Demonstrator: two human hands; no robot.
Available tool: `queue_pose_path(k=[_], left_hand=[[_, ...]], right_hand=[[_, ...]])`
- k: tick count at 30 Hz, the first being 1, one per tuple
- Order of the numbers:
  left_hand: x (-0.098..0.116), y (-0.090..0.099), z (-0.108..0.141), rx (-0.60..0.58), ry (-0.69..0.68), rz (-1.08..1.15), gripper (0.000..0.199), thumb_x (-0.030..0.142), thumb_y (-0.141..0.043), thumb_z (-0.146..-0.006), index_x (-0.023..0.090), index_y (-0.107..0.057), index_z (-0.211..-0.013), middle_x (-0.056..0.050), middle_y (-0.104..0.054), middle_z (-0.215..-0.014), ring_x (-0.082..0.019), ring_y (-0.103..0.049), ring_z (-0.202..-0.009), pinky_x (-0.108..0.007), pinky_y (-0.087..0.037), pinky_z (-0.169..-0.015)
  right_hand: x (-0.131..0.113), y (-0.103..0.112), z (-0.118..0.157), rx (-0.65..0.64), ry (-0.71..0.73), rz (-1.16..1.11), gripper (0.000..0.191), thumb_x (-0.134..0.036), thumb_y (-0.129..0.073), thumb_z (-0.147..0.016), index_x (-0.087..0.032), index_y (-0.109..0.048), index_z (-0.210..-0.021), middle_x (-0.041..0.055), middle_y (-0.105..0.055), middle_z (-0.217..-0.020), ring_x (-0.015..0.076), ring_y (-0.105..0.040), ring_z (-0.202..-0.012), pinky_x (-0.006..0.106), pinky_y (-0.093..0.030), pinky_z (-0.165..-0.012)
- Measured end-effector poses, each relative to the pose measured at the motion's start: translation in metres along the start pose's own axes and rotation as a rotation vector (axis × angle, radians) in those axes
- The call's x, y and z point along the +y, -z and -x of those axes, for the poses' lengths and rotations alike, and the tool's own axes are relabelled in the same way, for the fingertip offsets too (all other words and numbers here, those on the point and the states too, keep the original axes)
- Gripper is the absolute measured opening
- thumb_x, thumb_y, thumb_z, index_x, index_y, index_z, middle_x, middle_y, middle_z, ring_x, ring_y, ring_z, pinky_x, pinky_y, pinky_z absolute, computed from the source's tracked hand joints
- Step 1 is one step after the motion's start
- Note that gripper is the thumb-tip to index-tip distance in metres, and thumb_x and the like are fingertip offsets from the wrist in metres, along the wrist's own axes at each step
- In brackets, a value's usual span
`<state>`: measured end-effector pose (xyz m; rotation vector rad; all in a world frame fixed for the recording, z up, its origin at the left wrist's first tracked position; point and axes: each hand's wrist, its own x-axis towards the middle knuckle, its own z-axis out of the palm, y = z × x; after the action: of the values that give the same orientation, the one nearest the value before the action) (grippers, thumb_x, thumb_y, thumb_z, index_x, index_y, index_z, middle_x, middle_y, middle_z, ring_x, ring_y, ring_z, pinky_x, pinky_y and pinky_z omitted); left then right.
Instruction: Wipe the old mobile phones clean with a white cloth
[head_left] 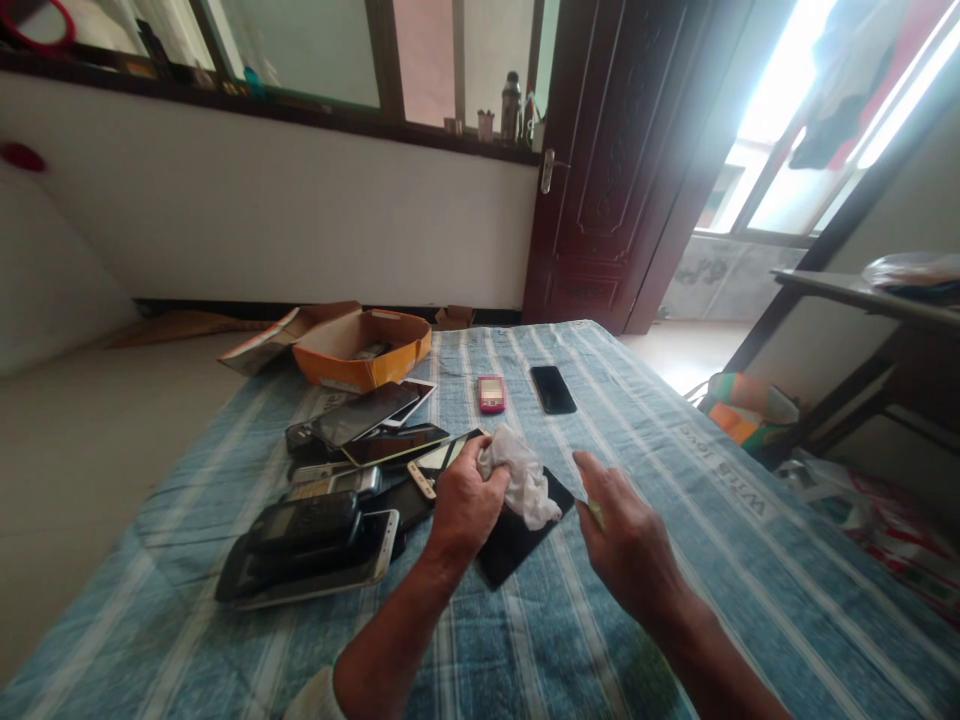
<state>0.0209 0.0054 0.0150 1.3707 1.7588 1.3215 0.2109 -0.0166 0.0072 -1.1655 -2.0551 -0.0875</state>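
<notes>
My left hand (469, 495) is closed round a crumpled white tissue (521, 478). The tissue hangs over a flat black phone-like device (506, 555), whose far part it hides. To the right of that device is my right hand (626, 530), thumb and fingers apart, with the thumb close to the device's corner. A pale yellowish patch shows between them; I cannot make out what it is. Just beyond my left fingers lies a gold-framed phone (425, 478), partly covered. Farther off on the striped cloth lie a small pink phone (492, 394) and a black phone (553, 390).
Left of my hands is a heap of old phones, with a white phone (382, 560) and a black handset (300, 522) at its near end. Behind the heap stands an open orange cardboard box (375, 365). Striped blue cloth (600, 650) covers the table. Beyond is a dark red door (607, 180).
</notes>
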Motion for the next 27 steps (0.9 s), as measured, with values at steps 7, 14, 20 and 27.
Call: queue_pose_path(k=[7, 14, 20, 27], left_hand=[[-0.001, -0.001, 0.000, 0.005, -0.026, -0.096, 0.035, 0.021, -0.060, -0.072, 0.017, -0.064, -0.106, -0.006, -0.070, -0.087, -0.023, -0.067, -0.080, -0.030, -0.054, -0.070], [0.004, 0.000, 0.002, -0.012, -0.037, -0.120, 0.034, 0.020, -0.061, -0.072, 0.017, -0.065, -0.105, -0.007, -0.072, -0.090, -0.023, -0.068, -0.083, -0.031, -0.052, -0.076], [0.002, -0.002, 0.003, -0.036, -0.005, -0.112, 0.034, 0.020, -0.062, -0.071, 0.016, -0.066, -0.104, -0.006, -0.072, -0.082, -0.022, -0.069, -0.076, -0.028, -0.053, -0.069], [0.004, -0.003, 0.003, -0.062, 0.100, -0.032, 0.033, 0.017, -0.064, -0.068, 0.015, -0.066, -0.101, -0.004, -0.069, -0.075, -0.018, -0.065, -0.059, -0.022, -0.050, -0.047]], right_hand=[[-0.002, 0.001, -0.001, -0.009, -0.034, -0.009, 0.041, -0.010, -0.040, -0.086, -0.018, -0.046, -0.126, 0.0104, -0.063, -0.098, 0.0252, -0.064, -0.092, 0.038, -0.057, -0.074], [-0.001, -0.001, -0.003, 0.036, -0.030, 0.016, 0.050, -0.013, -0.041, -0.088, -0.018, -0.038, -0.138, 0.0122, -0.063, -0.102, 0.0261, -0.064, -0.093, 0.039, -0.057, -0.073], [-0.008, 0.001, -0.006, 0.029, -0.049, -0.044, 0.043, -0.010, -0.042, -0.086, -0.019, -0.047, -0.128, 0.0104, -0.064, -0.100, 0.0244, -0.065, -0.093, 0.038, -0.057, -0.077], [0.003, 0.001, -0.007, 0.167, -0.071, 0.034, 0.048, -0.015, -0.043, -0.088, -0.020, -0.041, -0.136, 0.0121, -0.064, -0.107, 0.0252, -0.066, -0.094, 0.038, -0.058, -0.076]])
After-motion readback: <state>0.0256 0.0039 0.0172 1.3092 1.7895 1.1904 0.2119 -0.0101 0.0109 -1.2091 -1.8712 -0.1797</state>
